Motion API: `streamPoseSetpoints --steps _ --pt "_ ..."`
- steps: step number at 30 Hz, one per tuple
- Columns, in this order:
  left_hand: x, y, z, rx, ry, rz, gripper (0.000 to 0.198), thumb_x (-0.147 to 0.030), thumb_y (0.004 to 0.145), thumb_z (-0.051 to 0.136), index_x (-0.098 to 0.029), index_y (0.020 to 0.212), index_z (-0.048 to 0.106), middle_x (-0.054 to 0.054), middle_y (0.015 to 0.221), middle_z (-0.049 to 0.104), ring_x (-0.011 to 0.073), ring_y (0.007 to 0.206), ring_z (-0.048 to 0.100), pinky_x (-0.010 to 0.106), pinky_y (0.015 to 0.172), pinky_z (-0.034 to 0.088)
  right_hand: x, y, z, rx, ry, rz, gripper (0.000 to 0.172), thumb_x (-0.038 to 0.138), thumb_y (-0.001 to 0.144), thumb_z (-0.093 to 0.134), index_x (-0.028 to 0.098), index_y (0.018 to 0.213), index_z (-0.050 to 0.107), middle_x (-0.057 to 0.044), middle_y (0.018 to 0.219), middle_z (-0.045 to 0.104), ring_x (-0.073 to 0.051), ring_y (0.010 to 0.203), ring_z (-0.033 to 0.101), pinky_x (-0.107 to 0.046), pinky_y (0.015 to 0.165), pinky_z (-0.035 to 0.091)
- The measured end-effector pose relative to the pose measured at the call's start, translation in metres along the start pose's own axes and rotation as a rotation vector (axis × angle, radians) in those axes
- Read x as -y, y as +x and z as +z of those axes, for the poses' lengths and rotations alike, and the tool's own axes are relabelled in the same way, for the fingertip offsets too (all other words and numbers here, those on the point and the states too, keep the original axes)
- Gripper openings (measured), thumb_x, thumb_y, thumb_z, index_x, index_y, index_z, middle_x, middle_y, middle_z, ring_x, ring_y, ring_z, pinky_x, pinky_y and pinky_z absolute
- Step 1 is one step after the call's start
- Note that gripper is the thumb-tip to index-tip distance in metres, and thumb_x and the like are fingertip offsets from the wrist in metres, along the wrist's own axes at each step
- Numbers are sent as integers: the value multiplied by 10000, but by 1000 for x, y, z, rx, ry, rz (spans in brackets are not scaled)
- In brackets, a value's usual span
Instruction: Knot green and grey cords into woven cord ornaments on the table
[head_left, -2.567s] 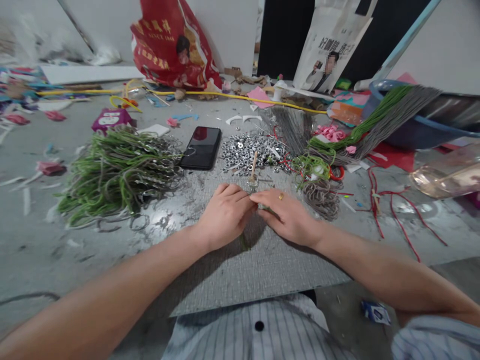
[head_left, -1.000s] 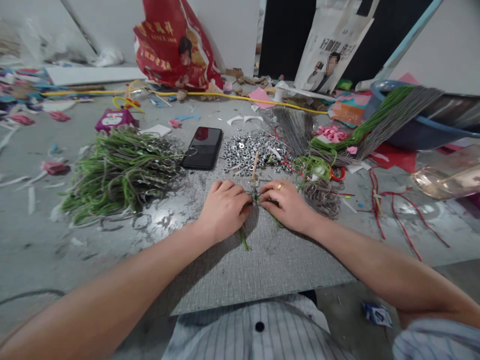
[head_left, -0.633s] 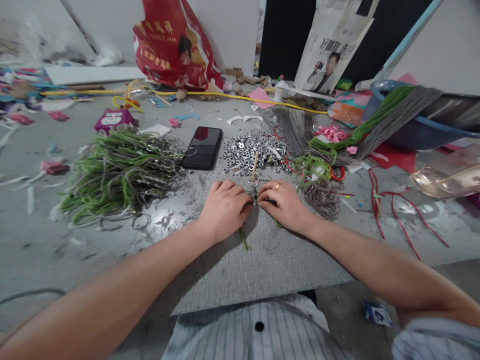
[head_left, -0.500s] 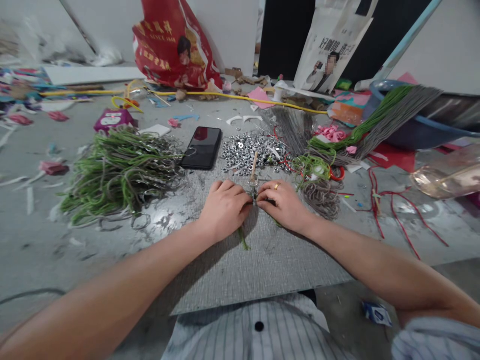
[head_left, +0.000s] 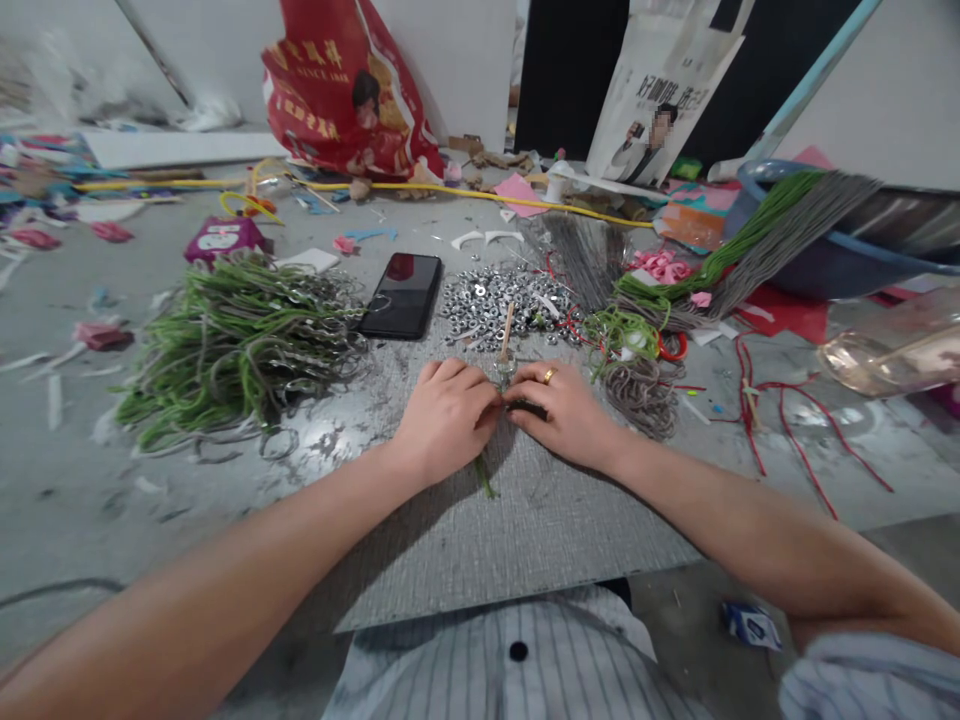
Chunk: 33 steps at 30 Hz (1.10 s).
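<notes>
My left hand (head_left: 450,415) rests at the middle of the table, closed on a green cord (head_left: 487,478) whose end hangs out below the fingers. Facing it, my right hand (head_left: 564,412), with a gold ring, pinches at the same spot; its fingertips meet those of the left. What lies between the fingertips is mostly hidden. Just beyond them stands a wooden stick (head_left: 508,328) with something clear at its foot. Behind that spreads a heap of small silvery metal pieces (head_left: 495,295).
A pile of green and grey cords (head_left: 232,350) lies left, beside a black phone (head_left: 403,295). On the right are coiled grey cord (head_left: 640,395), red cords (head_left: 787,388) and a blue basin (head_left: 840,262) with long cords over its rim. A red bag (head_left: 345,100) stands behind.
My right hand's fingers have shifted slightly left and opened a little wider around the small work. The left hand stays nearly in place, still on the green cord.
</notes>
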<state>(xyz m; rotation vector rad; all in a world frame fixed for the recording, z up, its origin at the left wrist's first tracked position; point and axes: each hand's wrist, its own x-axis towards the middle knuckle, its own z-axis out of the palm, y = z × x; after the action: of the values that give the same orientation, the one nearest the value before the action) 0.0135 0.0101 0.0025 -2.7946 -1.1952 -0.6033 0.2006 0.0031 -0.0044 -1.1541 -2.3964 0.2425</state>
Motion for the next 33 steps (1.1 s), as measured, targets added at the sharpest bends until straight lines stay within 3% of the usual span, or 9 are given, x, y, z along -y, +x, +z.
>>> streamPoseSetpoints --steps 6,10,20,24,28,33 --pt "3 -1 -17 11 39 -3 107 -166 722 509 -188 670 600 58 711 632 250 775 532 395 681 391 -1 1 1 -3 -15 4 131 216 835 562 187 906 668 -86 964 637 -220 954 548 -396 834 424" --pt "12 -4 -30 46 180 15 98 -192 682 503 -197 602 560 69 661 603 249 725 531 410 667 398 -2 0 1 12 -8 14 138 221 833 566 194 919 670 -85 960 633 -221 950 547 -397 830 420" --pt "27 -11 -32 203 432 21 119 -231 653 518 -192 559 578 96 627 634 286 708 591 415 609 423 -3 0 2 0 -7 -8 143 220 829 565 190 919 672 -85 969 636 -215 948 552 -396 840 425" --pt "24 -9 -38 204 417 -21 198 -253 742 485 -178 600 601 94 633 637 285 705 605 414 625 426 0 -2 -1 6 -57 -15 226 271 845 549 185 1031 645 -102 1077 628 -228 1014 539 -410 875 407" --pt "29 -6 -36 103 379 -43 223 -220 835 430 -156 784 638 100 763 644 275 761 597 402 653 423 9 -4 -5 135 -146 -123 379 375 882 499 205 1217 554 -90 1301 552 -272 1225 416 -493 976 311" --pt "40 -5 -30 237 304 8 128 -191 806 524 -162 844 643 97 867 634 272 843 580 381 705 427 16 -3 -6 326 -190 -189 489 458 894 463 202 1311 482 -78 1373 493 -292 1307 332 -597 1058 142"
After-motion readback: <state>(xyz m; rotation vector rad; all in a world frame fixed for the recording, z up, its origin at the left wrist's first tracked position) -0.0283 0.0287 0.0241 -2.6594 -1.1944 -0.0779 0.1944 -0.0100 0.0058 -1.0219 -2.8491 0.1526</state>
